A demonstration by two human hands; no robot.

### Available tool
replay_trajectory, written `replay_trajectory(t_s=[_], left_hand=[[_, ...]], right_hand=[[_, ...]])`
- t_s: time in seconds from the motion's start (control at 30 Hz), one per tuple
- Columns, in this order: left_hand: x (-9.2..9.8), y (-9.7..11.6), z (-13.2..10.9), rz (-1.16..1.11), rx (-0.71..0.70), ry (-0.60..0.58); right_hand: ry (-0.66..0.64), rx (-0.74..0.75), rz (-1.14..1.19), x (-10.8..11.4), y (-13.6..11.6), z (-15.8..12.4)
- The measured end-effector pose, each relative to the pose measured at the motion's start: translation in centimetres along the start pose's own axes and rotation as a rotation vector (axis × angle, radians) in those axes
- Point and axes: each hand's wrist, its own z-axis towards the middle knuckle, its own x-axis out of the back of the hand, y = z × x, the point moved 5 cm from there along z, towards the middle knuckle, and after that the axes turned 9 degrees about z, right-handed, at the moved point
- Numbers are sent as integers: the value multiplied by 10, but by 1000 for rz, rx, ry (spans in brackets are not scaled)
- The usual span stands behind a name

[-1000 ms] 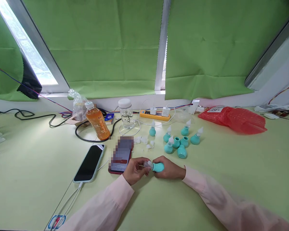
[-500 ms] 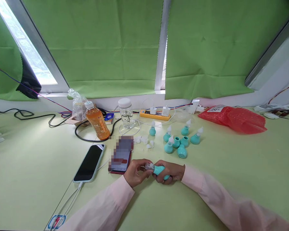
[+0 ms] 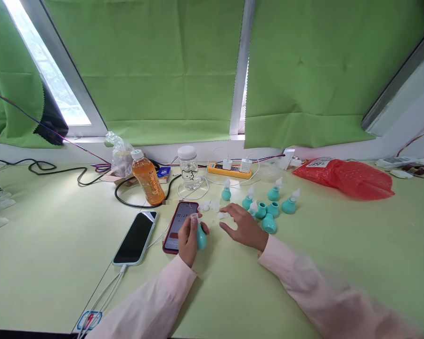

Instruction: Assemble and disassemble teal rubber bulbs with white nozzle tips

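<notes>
My left hand (image 3: 188, 241) is closed around a teal nasal aspirator (image 3: 201, 237), holding it upright with its clear neck at the top, over the near edge of a red-cased phone. My right hand (image 3: 243, 226) is open, thumb and fingers apart, reaching over small translucent white pieces (image 3: 222, 215). More white caps (image 3: 208, 205) lie just behind them. Beyond my right hand stand several teal bulbs with white tips (image 3: 289, 205). Among them are teal bulbs without tips (image 3: 269, 223), one lying tipped over. My right hand partly hides one tipped bulb.
The red-cased phone (image 3: 179, 219) shows a timer. Left of it lies a light-blue phone (image 3: 134, 239) with white cables. Behind are an orange drink bottle (image 3: 148, 179), a clear jar (image 3: 188, 169), a yellow power strip (image 3: 229, 171) and a red plastic bag (image 3: 342, 178).
My hands have parted. The left has moved left, now holding the aspirator upright; the right has let go of it and moved forward to the white pieces, fingers opened.
</notes>
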Motion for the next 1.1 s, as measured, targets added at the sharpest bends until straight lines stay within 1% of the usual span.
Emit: replay_trajectory(t_s=[0.03, 0.07, 0.13, 0.2, 0.27, 0.4, 0.53, 0.7, 0.83, 0.93, 1.0, 1.07, 1.1], left_hand=[[-2, 0, -2, 16, 10, -18], [-5, -1, -5, 27, 21, -55], [-10, -3, -9, 32, 33, -126], [-13, -4, -12, 40, 23, -143], [-11, -4, -13, 79, -5, -103], [-7, -4, -11, 196, -42, -33], [-7, -6, -9, 258, -71, -57], [-8, -10, -11, 334, -113, -99], [-9, -11, -12, 368, -119, -116], [-8, -10, -12, 391, -126, -103], [-8, -8, -11, 438, -144, -94], [-7, -5, -12, 511, -186, -82], [-8, -3, -13, 545, -212, -83]], right_hand=[[17, 45, -215, -2, -1, 4], [7, 58, -380, -6, 0, 7], [-26, 30, -613, -14, 4, 13], [-43, -7, -735, -20, 8, 17], [-50, -13, -771, -23, 11, 19], [-77, 21, -743, -19, 17, 17], [-109, 53, -694, -17, 25, 12], [-66, 51, -624, -17, 30, 13], [-47, 67, -536, -15, 26, 14], [-40, 72, -469, -6, 14, 13], [-71, 71, -345, 3, 1, 11], [-161, 63, -45, 12, -12, 10], [-182, 57, 75, 17, -18, 9]])
